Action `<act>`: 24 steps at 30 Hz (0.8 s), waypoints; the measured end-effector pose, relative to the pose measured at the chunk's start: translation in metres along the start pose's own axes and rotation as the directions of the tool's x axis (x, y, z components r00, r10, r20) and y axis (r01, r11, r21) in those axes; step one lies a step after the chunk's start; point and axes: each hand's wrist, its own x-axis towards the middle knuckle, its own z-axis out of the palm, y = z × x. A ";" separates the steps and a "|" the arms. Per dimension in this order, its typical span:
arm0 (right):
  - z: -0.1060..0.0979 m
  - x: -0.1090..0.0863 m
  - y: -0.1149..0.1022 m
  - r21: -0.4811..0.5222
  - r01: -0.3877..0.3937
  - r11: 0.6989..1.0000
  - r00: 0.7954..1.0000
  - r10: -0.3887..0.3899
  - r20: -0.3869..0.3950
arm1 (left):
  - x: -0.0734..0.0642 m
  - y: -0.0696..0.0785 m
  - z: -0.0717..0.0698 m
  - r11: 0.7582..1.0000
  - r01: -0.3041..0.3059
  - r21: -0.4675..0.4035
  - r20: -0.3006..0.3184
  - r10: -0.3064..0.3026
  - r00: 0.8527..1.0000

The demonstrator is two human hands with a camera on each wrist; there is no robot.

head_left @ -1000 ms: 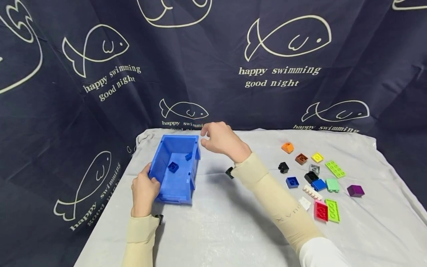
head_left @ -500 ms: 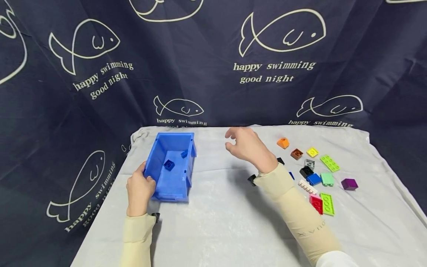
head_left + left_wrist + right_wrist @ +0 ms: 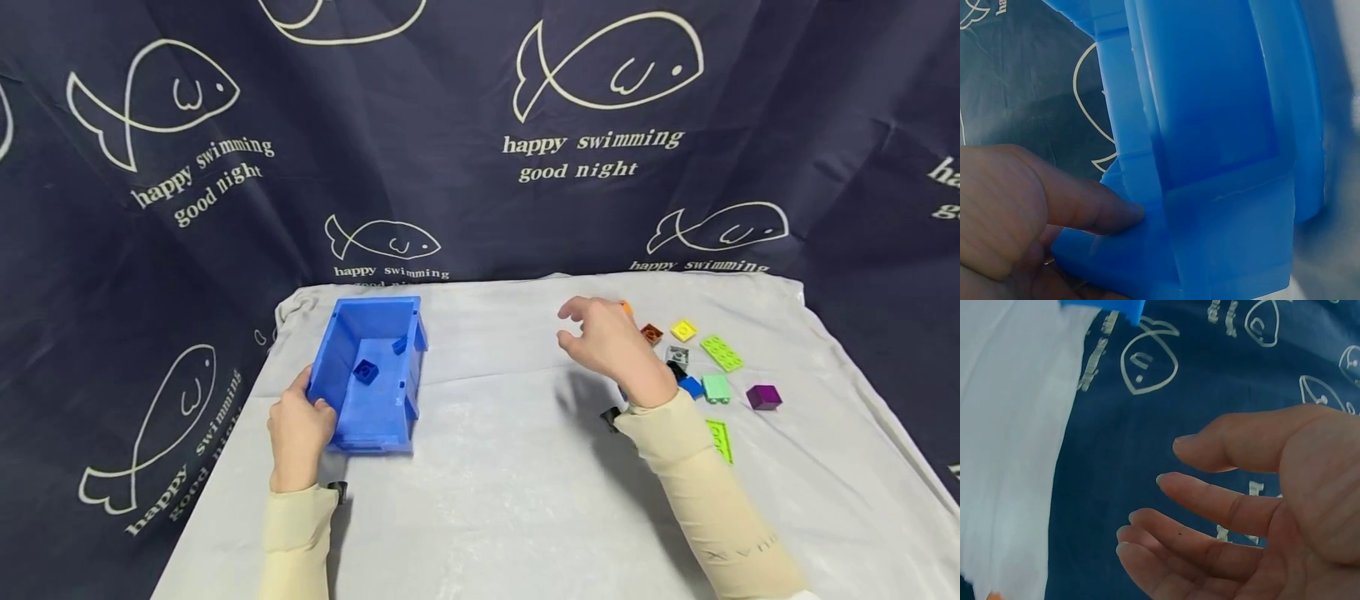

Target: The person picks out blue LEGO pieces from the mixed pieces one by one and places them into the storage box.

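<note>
Left hand point(image 3: 300, 425) grips a blue plastic bin point(image 3: 375, 427) by its left wall, at left; two blue bricks point(image 3: 365, 372) lie inside. Right hand point(image 3: 611, 343), empty with fingers point(image 3: 1222, 503) loosely parted, has moved rightward from the bin, apparently bringing loose toy bricks point(image 3: 722, 353) within reach. White tablecloth point(image 3: 487, 508) lies beneath; navy fish-print curtain point(image 3: 450, 125) hangs beyond.

From head, looks forward and down over table point(image 3: 487, 508); from left wrist, close onto box point(image 3: 1210, 94), shared with head's eight o'clock; from right, toward curtain point(image 3: 1107, 481).
</note>
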 end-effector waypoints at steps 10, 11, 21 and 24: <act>-0.010 -0.020 0.041 -0.036 -0.094 0.995 0.996 0.094 0.001 | -0.002 -0.001 -0.001 1.000 -0.018 0.000 0.001 0.018 1.000; -0.011 -0.021 0.045 -0.038 -0.102 0.994 0.995 0.102 0.007 | -0.002 -0.002 -0.001 1.000 -0.018 0.001 0.001 0.018 1.000; -0.012 -0.027 0.073 -0.052 -0.150 0.987 0.986 0.153 0.059 | -0.002 -0.001 -0.002 1.000 -0.026 0.011 -0.008 0.026 1.000; -0.009 -0.030 0.080 -0.059 -0.192 0.980 0.975 0.197 0.098 | -0.002 -0.001 -0.001 0.999 -0.028 0.017 0.003 0.028 1.000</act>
